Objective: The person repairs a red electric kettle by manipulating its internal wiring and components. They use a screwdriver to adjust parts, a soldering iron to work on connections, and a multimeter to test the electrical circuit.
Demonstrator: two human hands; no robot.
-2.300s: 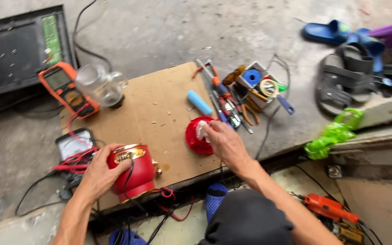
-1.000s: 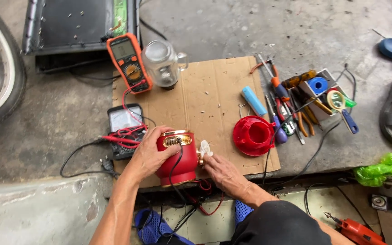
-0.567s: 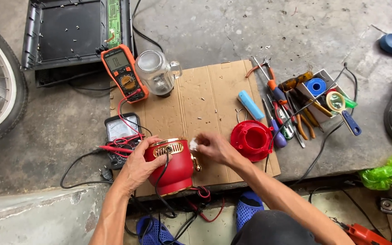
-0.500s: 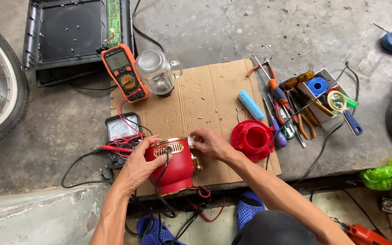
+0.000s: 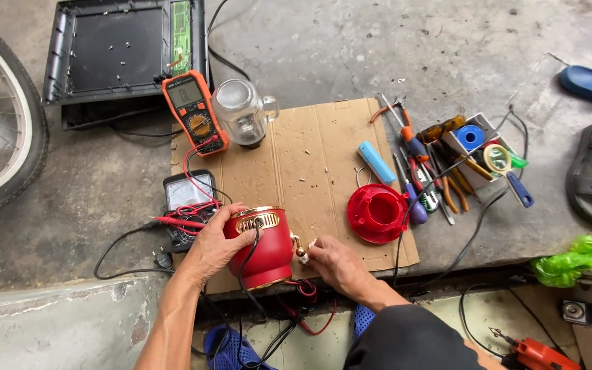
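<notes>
Red appliance base (image 5: 263,248): lying tilted on the near edge of the cardboard sheet (image 5: 310,157), with a gold grille facing up and a black cord hanging from it.
Left hand (image 5: 212,243): wrapped around the base's left side, fingers curled against the red shell.
Right hand (image 5: 331,262): fingertips pinched on a small gold knob (image 5: 299,251) at the base's right side.
Red round cover (image 5: 377,212): set on the cardboard, right of the base, apart from both hands.
Glass jar (image 5: 242,120): placed at the cardboard's far edge beside the orange multimeter (image 5: 194,112).
Hand tools (image 5: 425,171): spread along the cardboard's right edge.
Analog meter (image 5: 188,199): seen left of the base, under red leads.
</notes>
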